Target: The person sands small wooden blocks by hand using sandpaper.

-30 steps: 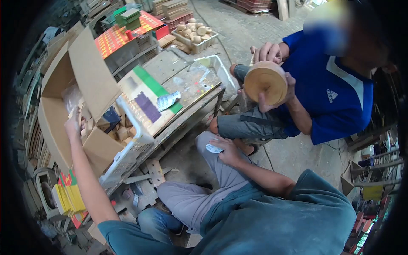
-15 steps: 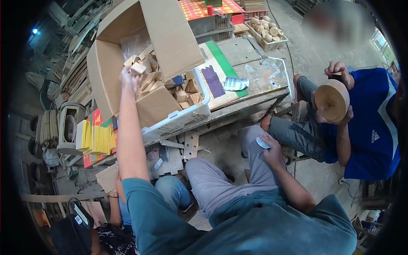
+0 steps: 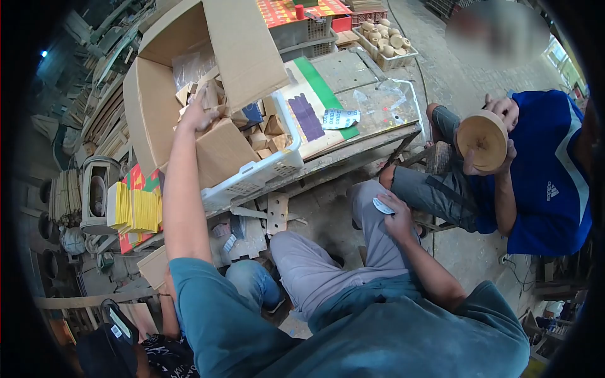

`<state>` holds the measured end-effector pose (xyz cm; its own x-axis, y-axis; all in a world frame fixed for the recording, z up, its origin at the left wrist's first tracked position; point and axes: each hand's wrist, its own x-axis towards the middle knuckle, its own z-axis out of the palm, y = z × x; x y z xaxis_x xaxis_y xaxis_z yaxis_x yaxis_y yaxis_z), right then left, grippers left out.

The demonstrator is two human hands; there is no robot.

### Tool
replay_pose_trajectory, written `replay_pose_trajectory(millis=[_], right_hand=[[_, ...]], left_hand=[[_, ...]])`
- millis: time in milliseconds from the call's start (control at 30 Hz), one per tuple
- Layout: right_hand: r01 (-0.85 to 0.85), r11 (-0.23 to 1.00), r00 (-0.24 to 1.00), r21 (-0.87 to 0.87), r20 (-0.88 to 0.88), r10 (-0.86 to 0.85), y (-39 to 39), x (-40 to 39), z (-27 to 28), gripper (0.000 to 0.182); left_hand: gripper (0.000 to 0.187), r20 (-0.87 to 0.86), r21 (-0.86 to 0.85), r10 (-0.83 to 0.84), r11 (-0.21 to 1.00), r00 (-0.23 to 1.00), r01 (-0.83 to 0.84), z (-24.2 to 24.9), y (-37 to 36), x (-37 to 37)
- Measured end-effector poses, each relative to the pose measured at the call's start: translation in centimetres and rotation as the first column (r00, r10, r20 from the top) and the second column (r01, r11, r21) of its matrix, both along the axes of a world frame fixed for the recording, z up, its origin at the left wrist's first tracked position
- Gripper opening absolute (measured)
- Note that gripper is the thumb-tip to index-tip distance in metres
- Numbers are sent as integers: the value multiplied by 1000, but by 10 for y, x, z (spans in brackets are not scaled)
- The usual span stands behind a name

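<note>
My left hand (image 3: 198,115) reaches into the open cardboard box (image 3: 144,116), over loose wooden blocks (image 3: 217,96). Its thumb and fingers are apart, touching or just above the blocks, and I see no block gripped in it. Near my right knee, my right hand (image 3: 398,217) is closed round a small whitish piece of sandpaper (image 3: 382,206) with printed backing. A white plastic basket (image 3: 255,175) beside the box's front flap holds more wooden blocks (image 3: 272,126) and a dark blue item.
A printed sandpaper strip (image 3: 341,118) lies on the worn table (image 3: 384,126). Yellow-edged sheets (image 3: 135,208) are stacked at left. At right, a person in blue holds a round wooden piece (image 3: 482,142). Another person sits lower left. A crate of turned wooden pieces (image 3: 386,44) stands behind.
The pale block my left hand held up is out of its grip, and the fingers have spread lower over the pile. The person at right has turned the round wooden piece.
</note>
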<state>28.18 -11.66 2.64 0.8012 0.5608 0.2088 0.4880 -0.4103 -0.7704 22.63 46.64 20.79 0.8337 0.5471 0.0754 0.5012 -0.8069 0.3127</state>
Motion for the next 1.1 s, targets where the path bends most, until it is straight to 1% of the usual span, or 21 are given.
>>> replay_pose_trajectory(millis=[67,133,167,233,267,300,367,400,467,500,567,600,667,700,733,767,833,900,967,1033,1100], right_hand=[[1,1000,1000,-8,7,-1,2,1,-2,52],[13,1000,1000,-21,8,-12,1,-2,2,51],[21,1000,1000,-16,4,-21,2,-3,5,51],[37,999,999,1,4,-37,6,-1,3,50],[24,1000,999,5,31,-24,5,-1,-5,50],[8,1000,998,7,59,-8,4,0,-10,49],[9,1000,998,14,55,-10,4,0,-10,48],[11,1000,999,22,50,-12,4,-1,-9,48],[9,999,998,32,67,-11,4,-3,-10,46],[11,999,997,43,82,-14,2,-3,-11,45],[12,992,994,122,104,-25,1,-3,-17,42],[39,993,995,110,91,-49,-1,-6,-15,42],[78,994,993,76,80,-84,-7,-11,-12,42],[82,995,993,55,80,-87,-11,-12,-16,42],[91,995,991,49,93,-95,-13,-14,-21,42],[90,995,992,34,86,-92,-17,-16,-26,42],[67,997,996,45,47,-69,-22,-19,-21,41],[94,994,995,59,39,-96,-26,-19,-21,41],[112,991,993,69,31,-114,-29,-21,-18,40],[111,992,993,61,23,-113,-28,-19,-14,40],[98,994,995,55,26,-100,-26,-18,-14,40]], left_hand=[[98,-21,-4,67,998,998,-67,17,-8,2],[87,122,165,139,974,983,-158,22,-18,9],[87,118,166,132,975,984,-151,26,-26,11],[71,552,64,277,927,787,-371,53,-56,19],[48,640,5,281,929,715,-369,74,-94,15],[48,641,5,279,930,715,-368,83,-120,12],[28,833,-67,51,998,551,8,88,-160,7],[28,834,-70,52,998,550,11,83,-179,6],[15,749,-187,-155,883,644,430,70,-212,6],[15,757,-189,-164,872,633,452,62,-219,5],[15,297,-79,-355,916,887,393,39,-226,11],[15,313,-80,-389,898,866,432,28,-223,17],[17,304,231,-568,823,765,520,5,-205,30],[25,369,236,-520,854,771,463,7,-209,36],[27,418,208,-319,945,851,251,5,-215,37],[29,538,328,-302,935,787,134,-5,-210,44],[27,469,191,-22,979,883,-77,-2,-216,43],[33,-12,109,11,994,1000,-10,-6,-212,42],[45,-349,41,30,999,937,-16,-17,-199,48],[53,-441,6,-54,998,896,63,-70,-143,61],[55,-457,-49,-71,997,887,54,-88,-126,69]])
